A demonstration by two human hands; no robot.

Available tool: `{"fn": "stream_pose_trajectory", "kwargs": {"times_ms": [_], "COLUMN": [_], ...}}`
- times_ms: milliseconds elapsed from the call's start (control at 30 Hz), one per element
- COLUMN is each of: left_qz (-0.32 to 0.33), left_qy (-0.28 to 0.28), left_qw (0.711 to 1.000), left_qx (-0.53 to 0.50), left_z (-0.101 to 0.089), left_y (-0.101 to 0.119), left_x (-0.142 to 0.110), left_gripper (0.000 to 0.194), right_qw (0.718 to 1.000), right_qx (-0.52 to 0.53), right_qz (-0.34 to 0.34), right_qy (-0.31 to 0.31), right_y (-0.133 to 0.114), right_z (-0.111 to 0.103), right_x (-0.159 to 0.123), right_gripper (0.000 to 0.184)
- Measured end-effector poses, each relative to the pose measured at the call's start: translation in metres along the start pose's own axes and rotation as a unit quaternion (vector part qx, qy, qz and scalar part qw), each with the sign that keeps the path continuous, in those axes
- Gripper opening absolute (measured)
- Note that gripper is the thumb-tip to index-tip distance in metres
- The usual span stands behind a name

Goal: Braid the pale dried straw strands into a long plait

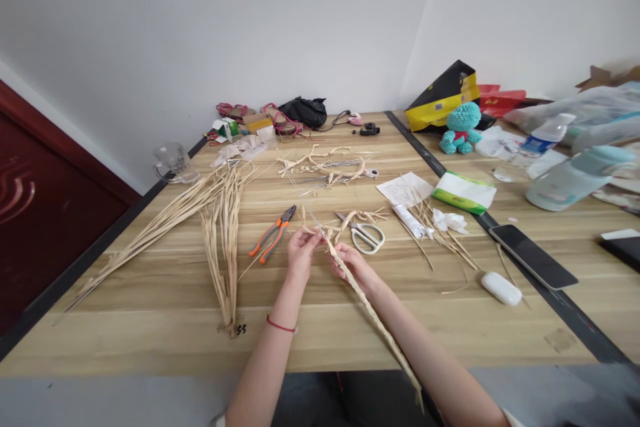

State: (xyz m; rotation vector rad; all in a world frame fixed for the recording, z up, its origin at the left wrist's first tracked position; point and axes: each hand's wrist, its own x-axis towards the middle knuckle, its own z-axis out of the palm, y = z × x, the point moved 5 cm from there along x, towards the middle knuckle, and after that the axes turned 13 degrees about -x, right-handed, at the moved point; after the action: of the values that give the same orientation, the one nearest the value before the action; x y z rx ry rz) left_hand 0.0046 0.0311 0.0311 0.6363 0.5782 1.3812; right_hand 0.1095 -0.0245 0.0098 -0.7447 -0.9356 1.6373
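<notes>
A long branch wrapped in pale straw-coloured strips (373, 313) runs from between my hands down past the table's front edge, its forked top pointing away from me. My left hand (301, 252) pinches near the fork, where thin metal wires (314, 219) stick out. Lower on the stem, my right hand (354, 267) has its fingers curled around the branch. White-handled scissors (367, 238) lie just beyond my right hand, partly behind the fork. Pliers with orange and grey handles (273, 233) rest to the left of my left hand.
Bundles of straw strips (227, 227) spread over the left side. More wrapped branches (330, 170) lie farther back. To the right are loose strips (450, 240), a tissue pack (464, 192), a phone (534, 255), a white case (501, 288) and a light-blue bottle (575, 180). A glass mug (175, 161) stands back left.
</notes>
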Motion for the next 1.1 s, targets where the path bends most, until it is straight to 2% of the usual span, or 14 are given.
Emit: {"fn": "stream_pose_trajectory", "kwargs": {"times_ms": [100, 533, 600, 700, 800, 833, 933, 1000, 1100], "left_qz": [0.014, -0.009, 0.009, 0.074, 0.170, 0.205, 0.300, 0.322, 0.315], "left_qy": [0.008, -0.001, 0.001, 0.003, -0.035, -0.058, -0.120, -0.150, -0.179], "left_qw": [1.000, 1.000, 1.000, 0.995, 0.967, 0.948, 0.867, 0.836, 0.831], "left_qx": [0.009, -0.003, 0.017, 0.074, 0.187, 0.238, 0.380, 0.418, 0.422], "left_z": [0.000, 0.002, 0.001, 0.001, 0.007, 0.010, 0.021, 0.025, 0.026], "left_y": [0.000, -0.004, -0.003, 0.002, 0.011, 0.014, 0.019, 0.018, 0.016], "left_x": [-0.001, -0.001, -0.001, -0.002, -0.009, -0.012, -0.024, -0.029, -0.033], "left_gripper": [0.029, 0.024, 0.026, 0.025, 0.017, 0.014, 0.008, 0.010, 0.015], "right_qw": [1.000, 1.000, 0.999, 0.997, 0.995, 0.994, 0.990, 0.988, 0.987], "right_qx": [-0.003, -0.021, -0.028, -0.044, -0.057, -0.061, -0.068, -0.070, -0.067], "right_qz": [0.004, -0.010, -0.006, 0.002, -0.002, -0.004, -0.011, -0.016, -0.022], "right_qy": [-0.002, 0.019, 0.033, 0.056, 0.084, 0.093, 0.120, 0.138, 0.146], "right_y": [-0.001, -0.002, -0.003, -0.006, -0.008, -0.008, -0.007, -0.006, -0.005], "right_z": [0.001, -0.005, -0.006, -0.006, -0.009, -0.010, -0.015, -0.018, -0.020], "right_x": [-0.001, 0.001, 0.001, 0.000, -0.002, -0.002, -0.001, 0.000, 0.000], "right_gripper": [0.016, 0.019, 0.019, 0.020, 0.020, 0.019, 0.020, 0.021, 0.022]}}
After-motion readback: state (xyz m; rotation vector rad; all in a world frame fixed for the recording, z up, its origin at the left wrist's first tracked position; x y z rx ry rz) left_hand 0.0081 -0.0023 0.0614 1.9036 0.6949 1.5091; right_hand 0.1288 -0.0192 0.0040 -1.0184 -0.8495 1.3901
